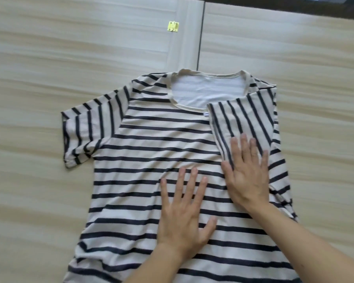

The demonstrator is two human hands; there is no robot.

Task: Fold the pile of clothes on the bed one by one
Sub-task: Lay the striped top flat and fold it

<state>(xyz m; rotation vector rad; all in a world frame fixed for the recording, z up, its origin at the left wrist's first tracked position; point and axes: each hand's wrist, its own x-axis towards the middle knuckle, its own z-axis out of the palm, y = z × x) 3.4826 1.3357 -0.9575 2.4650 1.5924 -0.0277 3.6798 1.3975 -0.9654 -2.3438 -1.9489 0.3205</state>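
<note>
A cream T-shirt with dark navy stripes lies flat, front up, neck pointing away from me. Its left sleeve is spread out to the side. Its right sleeve is folded inward over the chest. My left hand rests flat on the middle of the shirt, fingers apart and palm down. My right hand lies flat with its fingertips on the lower edge of the folded sleeve. Neither hand grips any cloth. The shirt's hem runs out of the bottom of the view.
The shirt lies on a pale wood-grain surface made of two panels with a dark seam between them. A small brass hinge sits near the seam at the top. A dark edge runs along the top right.
</note>
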